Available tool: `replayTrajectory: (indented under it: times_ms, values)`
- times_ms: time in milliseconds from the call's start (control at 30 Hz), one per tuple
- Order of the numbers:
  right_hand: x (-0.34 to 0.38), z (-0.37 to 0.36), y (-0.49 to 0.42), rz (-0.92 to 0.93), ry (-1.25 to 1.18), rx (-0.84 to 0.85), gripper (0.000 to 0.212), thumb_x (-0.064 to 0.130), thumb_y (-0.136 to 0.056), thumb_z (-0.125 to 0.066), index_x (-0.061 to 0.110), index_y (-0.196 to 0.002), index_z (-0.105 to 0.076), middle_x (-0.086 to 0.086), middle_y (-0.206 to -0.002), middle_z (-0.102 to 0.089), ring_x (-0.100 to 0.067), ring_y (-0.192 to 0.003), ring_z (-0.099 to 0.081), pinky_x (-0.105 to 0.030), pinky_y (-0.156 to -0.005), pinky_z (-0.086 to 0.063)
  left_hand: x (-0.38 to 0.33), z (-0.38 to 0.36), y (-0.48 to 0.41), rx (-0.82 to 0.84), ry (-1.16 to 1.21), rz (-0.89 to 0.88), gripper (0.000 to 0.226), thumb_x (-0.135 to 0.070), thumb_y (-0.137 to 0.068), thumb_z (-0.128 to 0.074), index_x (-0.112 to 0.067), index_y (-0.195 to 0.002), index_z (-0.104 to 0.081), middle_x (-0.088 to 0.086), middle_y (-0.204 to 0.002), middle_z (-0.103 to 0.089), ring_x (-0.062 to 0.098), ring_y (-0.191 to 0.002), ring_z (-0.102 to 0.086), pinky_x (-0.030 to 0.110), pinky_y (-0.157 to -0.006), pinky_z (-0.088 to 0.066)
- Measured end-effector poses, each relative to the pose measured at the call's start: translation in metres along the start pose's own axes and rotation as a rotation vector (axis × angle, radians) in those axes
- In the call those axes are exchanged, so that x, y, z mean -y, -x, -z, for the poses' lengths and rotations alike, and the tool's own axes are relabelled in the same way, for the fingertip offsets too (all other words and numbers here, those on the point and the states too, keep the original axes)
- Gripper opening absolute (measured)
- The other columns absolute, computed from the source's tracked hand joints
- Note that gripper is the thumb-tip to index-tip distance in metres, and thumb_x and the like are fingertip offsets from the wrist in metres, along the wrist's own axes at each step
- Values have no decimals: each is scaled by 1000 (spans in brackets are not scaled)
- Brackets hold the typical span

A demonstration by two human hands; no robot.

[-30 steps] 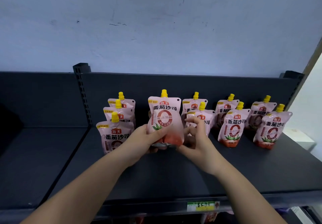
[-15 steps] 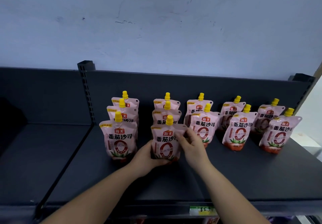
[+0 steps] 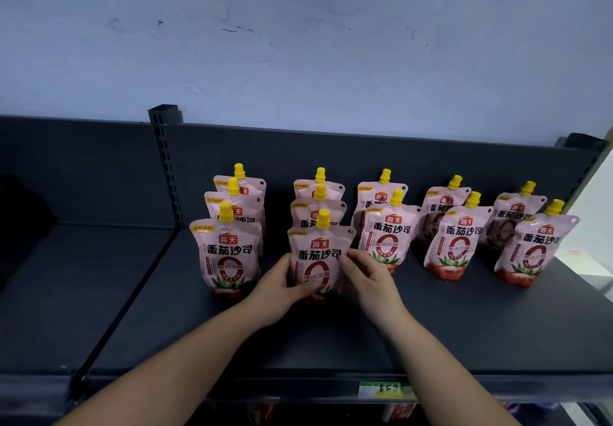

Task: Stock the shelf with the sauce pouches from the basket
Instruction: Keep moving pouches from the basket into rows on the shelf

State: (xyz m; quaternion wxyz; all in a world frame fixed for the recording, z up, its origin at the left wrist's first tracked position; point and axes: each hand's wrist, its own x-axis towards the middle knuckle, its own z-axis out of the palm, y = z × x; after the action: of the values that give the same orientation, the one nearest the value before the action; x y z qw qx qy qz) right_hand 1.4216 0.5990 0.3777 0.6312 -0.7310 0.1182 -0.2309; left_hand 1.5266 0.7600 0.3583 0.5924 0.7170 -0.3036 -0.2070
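Several pink sauce pouches with yellow caps stand in rows on the dark shelf (image 3: 431, 332). The front pouch of the second row (image 3: 320, 256) stands upright on the shelf, between my two hands. My left hand (image 3: 277, 288) wraps its lower left side, thumb across the front. My right hand (image 3: 368, 276) touches its right edge with the fingertips. Two more pouches (image 3: 318, 208) stand behind it. A row of three pouches (image 3: 227, 253) is to the left. The basket is out of view.
Three rows of two pouches (image 3: 451, 246) stand to the right. A slotted upright post (image 3: 167, 166) divides this shelf from the bare left bay (image 3: 66, 293). A green price label (image 3: 384, 389) sits on the front edge. A lower shelf shows below.
The pouch held up a second ago has come down onto the shelf as the front of the second row. Both hands stay on it, and my view has shifted slightly.
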Motion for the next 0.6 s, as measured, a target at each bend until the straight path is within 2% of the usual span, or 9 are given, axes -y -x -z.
replayTrajectory:
  times_ms: [33, 133, 233, 333, 467, 600]
  values:
    - [1, -1, 0, 1, 19, -12, 19, 17, -97, -58, 33, -97, -68, 16, -96, -75, 0, -95, -69, -16, -76, -56, -2, -2, -1, 0, 5, 2, 43, -22, -83, -76, -33, -118, -54, -10, -119, -67, 1, -112, -62, 21, -93, -52]
    - [2, -2, -3, -24, 12, -31, 15, 19, -98, -57, 29, -100, -68, 3, -105, -73, -15, -102, -69, -33, -87, -59, -5, -4, -5, 1, 30, 8, 43, -20, -84, -75, -29, -120, -53, -9, -121, -66, 3, -114, -60, 22, -94, -52]
    - [5, -3, -2, -50, -19, -26, 14, 20, -98, -56, 27, -102, -68, -2, -109, -73, -20, -105, -68, -42, -92, -58, -5, -5, -5, -2, 26, 14, 45, -21, -84, -75, -27, -122, -52, -10, -120, -66, -2, -111, -61, 20, -93, -53]
    - [6, -3, -1, -60, -22, -22, 13, 22, -98, -57, 30, -102, -67, -1, -110, -72, -20, -107, -68, -44, -93, -57, -1, -4, -3, -18, -14, 20, 50, -22, -82, -77, -24, -124, -50, -8, -123, -65, -3, -110, -60, 19, -94, -52]
    - [6, -1, 5, -86, 21, 7, 13, 24, -96, -60, 35, -100, -66, 2, -111, -71, -19, -107, -68, -42, -92, -58, 2, -2, 3, -88, -69, 44, 59, -19, -79, -81, -18, -128, -49, -5, -124, -64, 9, -116, -60, 34, -103, -50]
    - [7, 4, 8, -95, 109, -7, 16, 22, -94, -64, 36, -102, -62, 9, -110, -68, -16, -108, -65, -42, -93, -57, 1, 0, 14, -131, -143, 56, 60, -18, -77, -82, -20, -127, -48, -6, -123, -62, 13, -118, -59, 33, -103, -48]
